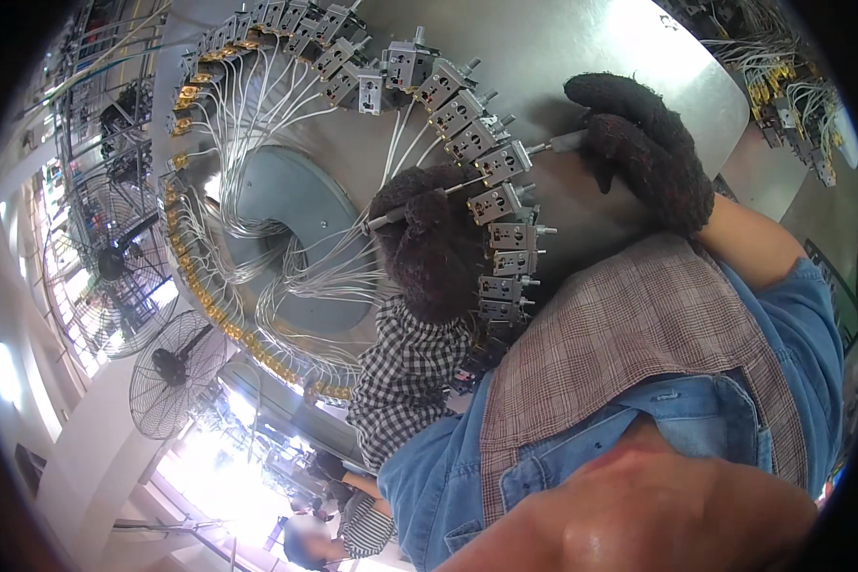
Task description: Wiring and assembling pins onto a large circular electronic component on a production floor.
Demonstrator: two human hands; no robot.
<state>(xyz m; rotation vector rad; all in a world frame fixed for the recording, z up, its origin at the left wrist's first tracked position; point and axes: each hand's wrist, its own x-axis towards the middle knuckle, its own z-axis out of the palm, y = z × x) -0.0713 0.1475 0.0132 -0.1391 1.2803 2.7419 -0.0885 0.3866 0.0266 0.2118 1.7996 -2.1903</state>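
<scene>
Both my hands wear thick dark gloves. My left hand (432, 243) is closed among the white wires, inside the curved row of metal blocks. In its fingers is a slim silver rod-shaped tool (389, 220), whose thin end points toward a metal block (503, 163). On the outer side of that block, my right hand (650, 153) is closed round a grey cylindrical piece (568, 142). This piece lines up with the stud sticking out of the block, and its tip seems to touch the stud. The fingertips of my left hand are partly hidden behind the blocks.
White wires (334, 276) fan out from a grey curved hub (300, 191) to a ring of brass-coloured fittings (197, 286). More wired blocks (796, 124) lie at the far right. Black cage fans (170, 367) stand at left. Another person (367, 529) is at lower left.
</scene>
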